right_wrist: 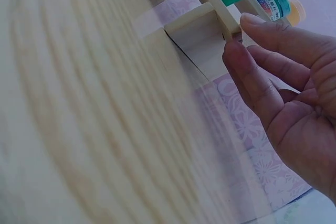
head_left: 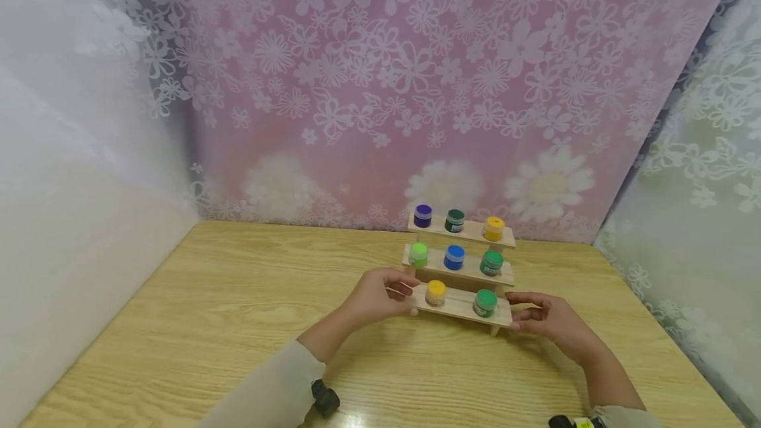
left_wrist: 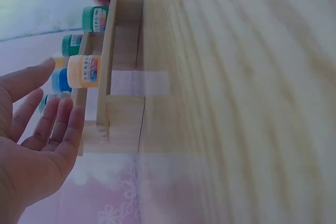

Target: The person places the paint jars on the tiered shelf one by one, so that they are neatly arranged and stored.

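Note:
A three-step wooden display stand (head_left: pixel 458 306) holds small paint jars on every step. On its lowest step are a yellow paint jar (head_left: pixel 436 293) and a green paint jar (head_left: pixel 485 303). My left hand (head_left: pixel 383 294) is at the left end of that step, its fingers loosely bent and spread, nothing held in it. In the left wrist view the thumb (left_wrist: pixel 34 80) stands well apart from the fingers; contact with the wood cannot be made out. At the opposite end, my right hand (head_left: pixel 549 322) pinches the step's corner (right_wrist: pixel 231 27) between its fingertips.
The middle step carries light green (head_left: pixel 419 255), blue (head_left: pixel 454 257) and green (head_left: pixel 491 263) jars. Purple (head_left: pixel 423 215), dark green (head_left: pixel 454 220) and yellow (head_left: pixel 493 228) jars stand on top. The wood-grain table (head_left: pixel 238 322) meets a flowered pink backdrop (head_left: pixel 357 84) behind the stand.

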Tool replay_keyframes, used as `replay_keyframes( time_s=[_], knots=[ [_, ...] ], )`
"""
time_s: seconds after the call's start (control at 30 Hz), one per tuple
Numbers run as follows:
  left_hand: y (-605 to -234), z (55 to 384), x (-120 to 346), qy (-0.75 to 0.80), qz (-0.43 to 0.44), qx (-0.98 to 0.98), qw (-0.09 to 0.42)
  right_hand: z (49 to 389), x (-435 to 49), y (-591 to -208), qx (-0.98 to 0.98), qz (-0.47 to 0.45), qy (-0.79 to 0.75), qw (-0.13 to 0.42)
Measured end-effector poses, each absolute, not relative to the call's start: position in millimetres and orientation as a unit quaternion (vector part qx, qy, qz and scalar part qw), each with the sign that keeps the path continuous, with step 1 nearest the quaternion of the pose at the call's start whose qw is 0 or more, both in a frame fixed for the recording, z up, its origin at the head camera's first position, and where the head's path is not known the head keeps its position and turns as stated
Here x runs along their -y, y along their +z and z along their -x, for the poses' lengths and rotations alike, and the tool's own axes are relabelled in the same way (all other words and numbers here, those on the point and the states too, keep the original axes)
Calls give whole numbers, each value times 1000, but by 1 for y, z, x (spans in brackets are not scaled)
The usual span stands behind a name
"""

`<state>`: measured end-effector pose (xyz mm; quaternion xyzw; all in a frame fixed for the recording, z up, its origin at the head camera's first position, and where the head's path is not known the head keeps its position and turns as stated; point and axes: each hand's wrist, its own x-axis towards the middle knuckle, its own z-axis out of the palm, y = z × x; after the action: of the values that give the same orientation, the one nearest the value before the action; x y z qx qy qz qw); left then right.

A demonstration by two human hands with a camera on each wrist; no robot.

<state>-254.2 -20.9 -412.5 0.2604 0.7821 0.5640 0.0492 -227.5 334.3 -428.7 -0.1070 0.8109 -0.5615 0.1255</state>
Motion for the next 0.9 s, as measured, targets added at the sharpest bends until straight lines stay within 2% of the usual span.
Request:
replay_keyframes(
  time_s=[0.13,0.4,0.67,0.9],
  knots=[
    [-407,249,34,556,-267,-785,49,226,-334,-424,-818,105,-555,114],
    [-400,239,63,543,-290,-788,15,224,-337,-421,-828,95,-546,88],
    [-394,232,101,546,-258,-797,-28,222,-340,-413,-848,105,-518,48],
    [-391,228,131,552,-215,-804,-54,218,-340,-405,-858,106,-502,39]
  ],
)
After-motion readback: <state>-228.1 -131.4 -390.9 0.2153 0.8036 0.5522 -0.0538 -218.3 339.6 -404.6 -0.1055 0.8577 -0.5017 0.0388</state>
